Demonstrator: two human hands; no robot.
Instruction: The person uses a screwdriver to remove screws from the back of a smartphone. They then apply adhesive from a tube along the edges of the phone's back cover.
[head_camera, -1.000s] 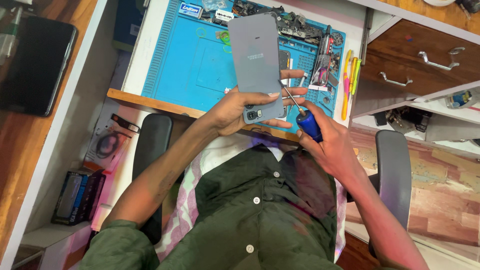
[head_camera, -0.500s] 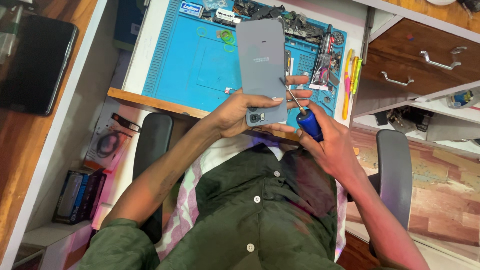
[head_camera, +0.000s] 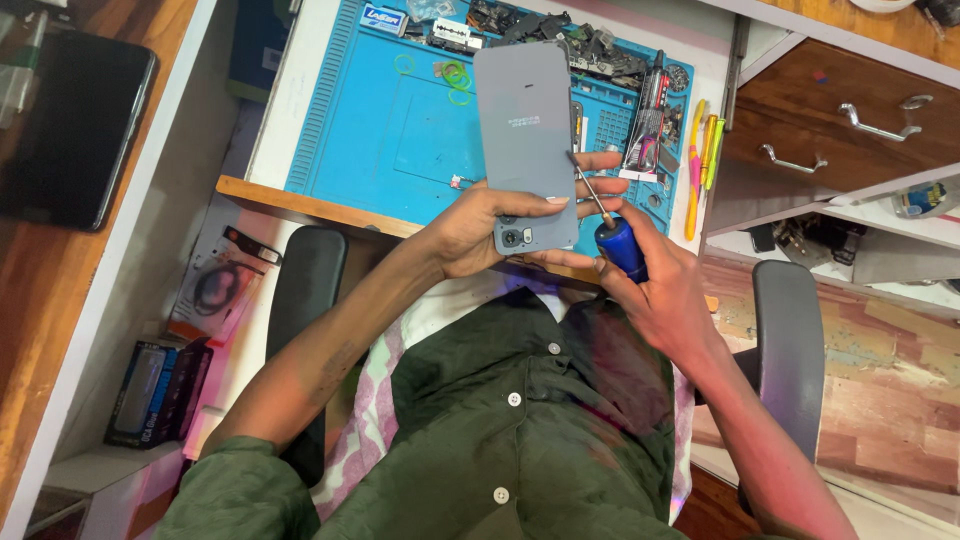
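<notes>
You've got the grey smartphone (head_camera: 527, 140) up off the bench, back panel facing you, camera cluster at its lower end. Your left hand (head_camera: 480, 225) is wrapped around that lower end, thumb on one edge and fingers curling across the other, so it's closed firmly on the phone. Your right hand (head_camera: 665, 295) is closed around the blue handle of a small screwdriver (head_camera: 610, 230), sitting at about 4 o'clock from the phone. The thin shaft runs up toward 11 o'clock and its tip meets the phone's right edge, right by your left fingertips.

How far along? By my reading, early. The back panel looks fully seated, with no gap showing along the edges I can see, and no screws or parts lifted from this phone are visible. Whether the tip has actually bitten into the seam, I can't tell; it's too fine to make out. So the opening of the case still looks ahead of you.

Behind the phone lies the blue repair mat (head_camera: 400, 130) on the white bench. At 12 o'clock on the mat there's a heap of dark phone parts and tools (head_camera: 540, 25), with green rubber bands (head_camera: 455, 80) just left of the phone's top. At 3 o'clock, yellow and green pens or pry tools (head_camera: 700, 150) lie beside the mat. Far out at 9 o'clock, a black tablet (head_camera: 75, 130) rests on the wooden surface, well apart from your hands.
</notes>
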